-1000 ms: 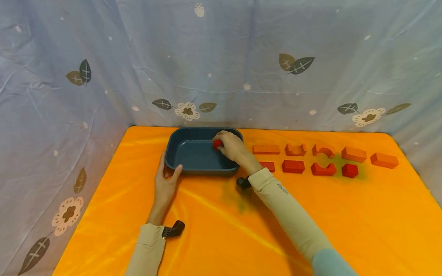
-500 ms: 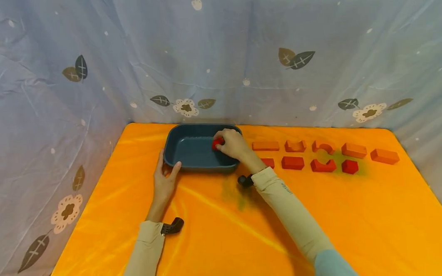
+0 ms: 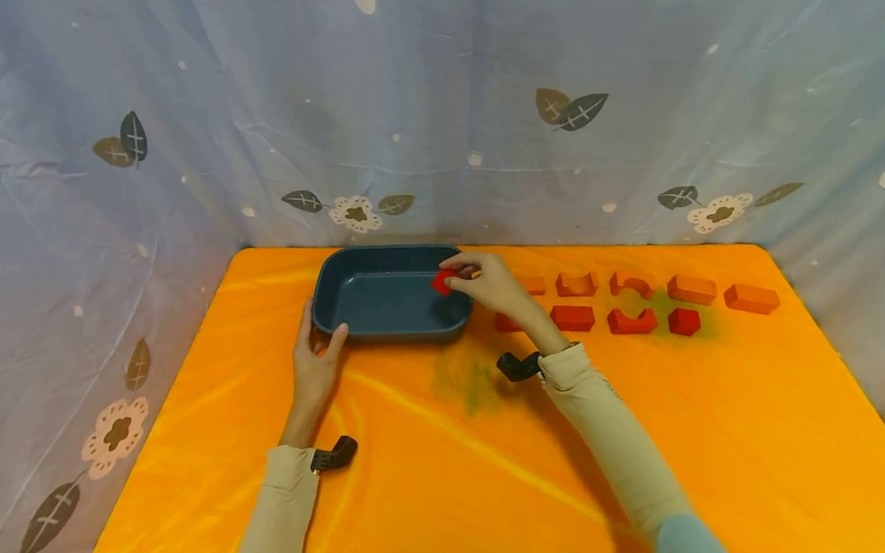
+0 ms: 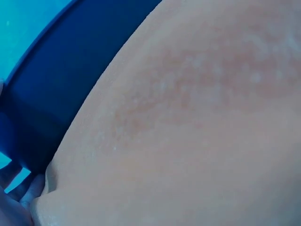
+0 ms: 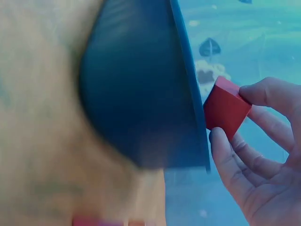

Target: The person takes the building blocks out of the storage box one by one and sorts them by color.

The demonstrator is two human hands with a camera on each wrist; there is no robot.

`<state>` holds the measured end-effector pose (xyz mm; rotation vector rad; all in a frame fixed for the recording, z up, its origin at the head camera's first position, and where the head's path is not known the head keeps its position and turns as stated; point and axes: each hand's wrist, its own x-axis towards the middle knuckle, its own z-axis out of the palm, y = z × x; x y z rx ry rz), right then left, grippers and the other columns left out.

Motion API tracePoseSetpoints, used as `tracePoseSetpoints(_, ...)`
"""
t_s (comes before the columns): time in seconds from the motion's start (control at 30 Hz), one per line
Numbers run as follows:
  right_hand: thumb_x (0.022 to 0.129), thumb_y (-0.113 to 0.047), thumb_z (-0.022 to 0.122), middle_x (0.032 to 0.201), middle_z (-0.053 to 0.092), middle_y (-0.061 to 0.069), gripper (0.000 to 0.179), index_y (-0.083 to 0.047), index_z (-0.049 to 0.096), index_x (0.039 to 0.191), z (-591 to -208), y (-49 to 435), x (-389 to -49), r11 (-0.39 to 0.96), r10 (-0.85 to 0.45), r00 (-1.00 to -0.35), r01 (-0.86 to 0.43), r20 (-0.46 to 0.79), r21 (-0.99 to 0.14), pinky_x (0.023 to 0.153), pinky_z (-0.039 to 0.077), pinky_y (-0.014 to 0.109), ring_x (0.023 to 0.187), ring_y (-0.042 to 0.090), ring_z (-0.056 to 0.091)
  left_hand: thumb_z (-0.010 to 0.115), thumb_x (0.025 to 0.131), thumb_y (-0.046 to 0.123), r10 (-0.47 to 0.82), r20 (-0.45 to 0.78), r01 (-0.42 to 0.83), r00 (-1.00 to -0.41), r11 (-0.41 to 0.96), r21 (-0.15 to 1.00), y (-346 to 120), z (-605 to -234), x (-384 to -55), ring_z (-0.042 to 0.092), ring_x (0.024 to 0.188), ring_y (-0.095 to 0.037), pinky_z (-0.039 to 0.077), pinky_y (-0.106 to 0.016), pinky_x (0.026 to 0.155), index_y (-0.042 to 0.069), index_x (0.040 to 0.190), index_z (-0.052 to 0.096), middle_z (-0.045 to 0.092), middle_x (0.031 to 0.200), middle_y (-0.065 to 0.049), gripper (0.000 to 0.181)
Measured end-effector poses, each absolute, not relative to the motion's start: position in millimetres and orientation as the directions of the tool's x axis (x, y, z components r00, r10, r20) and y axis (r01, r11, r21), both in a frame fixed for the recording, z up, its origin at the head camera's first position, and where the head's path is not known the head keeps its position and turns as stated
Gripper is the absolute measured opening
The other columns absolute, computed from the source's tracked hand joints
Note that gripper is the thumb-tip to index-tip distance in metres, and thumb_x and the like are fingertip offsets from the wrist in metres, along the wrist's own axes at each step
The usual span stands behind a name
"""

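A dark blue-grey plastic basin [image 3: 393, 336] stands at the back left of the table. My left hand [image 3: 314, 367] grips its left front corner, thumb on the front wall and fingers round the left end. In the left wrist view, the hand's skin fills most of the frame beside the basin wall [image 4: 61, 80]. With thumb and fingertips, my right hand [image 3: 491, 286] pinches a red block [image 3: 444, 281] over the basin's right end. The right wrist view shows that block [image 5: 226, 107] tilted, right at the rim, with the right hand [image 5: 263, 165] outside it.
Right of the basin lie two rows of blocks: orange ones, including an arch [image 3: 633, 283], behind red ones, including a cube [image 3: 684, 321]. My right forearm crosses near a partly hidden red block [image 3: 508, 321]. Patterned curtains [image 3: 433, 101] enclose the yellow-covered table [image 3: 438, 477].
My right hand has drawn back from inside the basin, to the right and up to its rim, still pinching the red block. My left hand keeps its grip. The head view has shifted slightly.
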<state>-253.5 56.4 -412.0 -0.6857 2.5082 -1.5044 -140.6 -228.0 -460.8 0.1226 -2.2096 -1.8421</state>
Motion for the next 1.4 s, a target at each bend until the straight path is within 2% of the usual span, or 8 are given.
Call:
tracePoseSetpoints(0.47, 0.091, -0.021, 0.072, 0.118, 0.067, 0.014, 0.036, -0.006, 0.067, 0.123, -414.3, 130.2, -237.8, 0.428, -0.242, -0.96, -0.235, 0.14, -0.872, 0.09, 0.053, 0.042, 0.102, 0.032, 0.063, 0.061, 0.098, 0.015, -0.233, 0.156, 0.112, -0.96, 0.192, 0.975, -226.0, -458.5, -142.4, 0.033, 0.141, -0.029, 0.035, -0.048, 0.111, 0.011, 0.157, 0.016, 0.021, 0.161, -0.01, 0.074)
tracePoseSetpoints(0.7, 0.092, -0.028, 0.07, 0.115, 0.068, 0.017, 0.039, -0.003, 0.068, 0.122, -417.7, 199.3, -226.3, 0.506, -0.012, -0.983, -0.166, 0.185, -0.846, 0.073, 0.053, 0.018, 0.094, 0.025, 0.067, 0.06, 0.098, 0.014, -0.24, 0.173, 0.126, -0.955, 0.198, 0.972, -224.6, -457.8, -143.0, 0.033, 0.141, -0.03, 0.034, -0.049, 0.111, 0.009, 0.157, 0.016, 0.021, 0.161, -0.011, 0.074)
tracePoseSetpoints(0.8, 0.093, -0.033, 0.069, 0.109, 0.071, 0.01, 0.043, -0.003, 0.068, 0.123, -418.5, 228.1, -218.6, 0.504, 0.061, -0.984, -0.114, 0.167, -0.856, 0.068, 0.051, 0.015, 0.089, 0.016, 0.066, 0.06, 0.098, 0.013, -0.253, 0.172, 0.123, -0.952, 0.198, 0.972, -226.1, -458.4, -141.9, 0.035, 0.139, -0.03, 0.035, -0.049, 0.111, 0.009, 0.157, 0.017, 0.023, 0.16, -0.011, 0.073)
tracePoseSetpoints(1.0, 0.093, -0.029, 0.069, 0.083, 0.066, -0.024, 0.046, 0.004, 0.065, 0.124, -419.2, 275.3, -202.4, 0.463, 0.167, -0.979, -0.027, 0.117, -0.886, 0.064, 0.051, 0.012, 0.072, 0.005, 0.068, 0.06, 0.098, 0.015, -0.255, 0.157, 0.104, -0.954, 0.21, 0.972, -228.8, -458.7, -140.0, 0.036, 0.139, -0.029, 0.036, -0.045, 0.111, 0.01, 0.158, 0.016, 0.025, 0.159, -0.011, 0.074)
tracePoseSetpoints(1.1, 0.093, -0.021, 0.069, 0.081, 0.066, -0.024, 0.045, 0.011, 0.061, 0.123, -421.1, 296.6, -196.3, 0.38, 0.214, -0.972, -0.008, 0.097, -0.925, 0.065, 0.052, 0.01, 0.066, 0.001, 0.068, 0.06, 0.098, 0.015, -0.251, 0.15, 0.1, -0.956, 0.203, 0.974, -228.2, -459.5, -140.2, 0.036, 0.139, -0.028, 0.039, -0.029, 0.108, 0.011, 0.158, 0.015, 0.026, 0.159, -0.01, 0.075)
tracePoseSetpoints(1.2, 0.093, -0.017, 0.069, 0.082, 0.067, -0.022, 0.043, 0.012, 0.06, 0.123, -426.4, 315.1, -188.4, 0.31, 0.27, -0.96, 0.018, 0.07, -0.951, 0.066, 0.053, 0.012, 0.065, 0.0, 0.067, 0.059, 0.099, 0.014, -0.25, 0.146, 0.092, -0.957, 0.216, 0.972, -225.9, -458.1, -139.1, 0.037, 0.139, -0.028, 0.04, -0.028, 0.107, 0.01, 0.158, 0.015, 0.026, 0.159, -0.01, 0.074)
tracePoseSetpoints(1.33, 0.091, -0.013, 0.07, 0.078, 0.068, -0.022, 0.019, -0.005, 0.07, 0.108, -431.8, 343.6, -174.5, 0.193, 0.339, -0.941, 0.053, 0.016, -0.98, 0.063, 0.054, 0.013, 0.063, 0.001, 0.067, 0.06, 0.099, 0.014, -0.249, 0.136, 0.078, -0.959, 0.228, 0.971, -225.7, -465.7, -142.4, 0.037, 0.138, -0.029, 0.037, -0.043, 0.109, 0.013, 0.158, 0.015, 0.025, 0.16, -0.01, 0.075)
tracePoseSetpoints(1.4, 0.091, -0.01, 0.069, 0.075, 0.069, -0.02, 0.01, -0.018, 0.073, 0.095, -432.9, 360.3, -168.5, 0.122, 0.362, -0.932, 0.052, -0.005, -0.991, 0.06, 0.053, 0.012, 0.061, 0.001, 0.066, 0.061, 0.098, 0.016, -0.243, 0.13, 0.074, -0.961, 0.227, 0.971, -228.7, -475.6, -147.0, 0.037, 0.138, -0.027, 0.037, -0.043, 0.108, 0.018, 0.158, 0.015, 0.025, 0.16, -0.007, 0.076)
